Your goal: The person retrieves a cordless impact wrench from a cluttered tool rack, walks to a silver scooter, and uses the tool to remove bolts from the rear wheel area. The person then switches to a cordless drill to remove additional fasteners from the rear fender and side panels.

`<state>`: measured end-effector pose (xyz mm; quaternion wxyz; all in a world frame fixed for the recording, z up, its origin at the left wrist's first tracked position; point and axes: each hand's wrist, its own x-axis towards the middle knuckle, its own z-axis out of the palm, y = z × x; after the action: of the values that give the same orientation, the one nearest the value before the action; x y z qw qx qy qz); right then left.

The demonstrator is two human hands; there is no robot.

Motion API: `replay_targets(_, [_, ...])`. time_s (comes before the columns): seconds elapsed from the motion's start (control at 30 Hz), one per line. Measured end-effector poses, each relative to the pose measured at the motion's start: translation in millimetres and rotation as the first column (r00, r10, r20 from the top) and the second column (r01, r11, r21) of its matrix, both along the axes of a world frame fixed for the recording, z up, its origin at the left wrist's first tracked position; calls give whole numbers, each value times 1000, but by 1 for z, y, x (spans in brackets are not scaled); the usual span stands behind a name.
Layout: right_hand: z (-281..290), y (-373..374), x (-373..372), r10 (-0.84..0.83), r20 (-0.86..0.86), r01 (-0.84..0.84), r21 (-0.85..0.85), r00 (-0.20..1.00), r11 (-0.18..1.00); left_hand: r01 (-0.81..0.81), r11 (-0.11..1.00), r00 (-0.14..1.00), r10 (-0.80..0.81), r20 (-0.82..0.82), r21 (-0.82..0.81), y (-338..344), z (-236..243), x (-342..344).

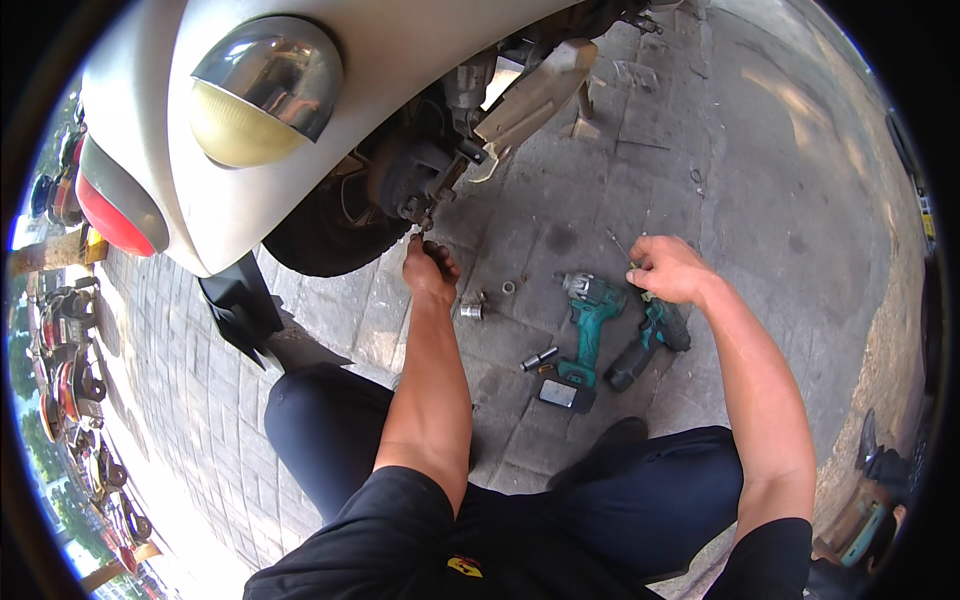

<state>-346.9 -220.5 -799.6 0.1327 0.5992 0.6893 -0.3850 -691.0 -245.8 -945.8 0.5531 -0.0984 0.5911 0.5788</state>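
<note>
My left hand [432, 270] is closed, thumb up, at the end of the greasy linkage [420, 212] beside the scooter's rear wheel [335, 235]. What its fingers grip, if anything, is too small to make out. Over the paving, my right hand [668, 268] pinches a slim tool with a thin metal shaft [617, 241] that points up and left; its kind cannot be told. Just below that hand lie a teal impact wrench [590, 330] and a smaller teal and black drill [652, 340]. Sockets [541, 358] and a nut [509, 288] rest on the ground near them.
The scooter's pale body [240, 200] with a round lamp [265, 92] overhangs the upper left. A black mudguard [240, 310] stands by my left knee. The tan side cover [540, 95] juts out above. Parked motorbikes [75, 370] line the far left; another person's shoe [870, 435] shows at right.
</note>
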Motion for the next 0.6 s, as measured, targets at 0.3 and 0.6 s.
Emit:
replay_targets(0.3, [1,2,-2,0,-2,0,-5,1000,1000,-79,997,997,79,-11,26,9,-1,-9])
replay_targets(0.6, [1,3,-2,23,8,-23,-5,1000,1000,-127,981,990,116,80,147,16,-11,-15])
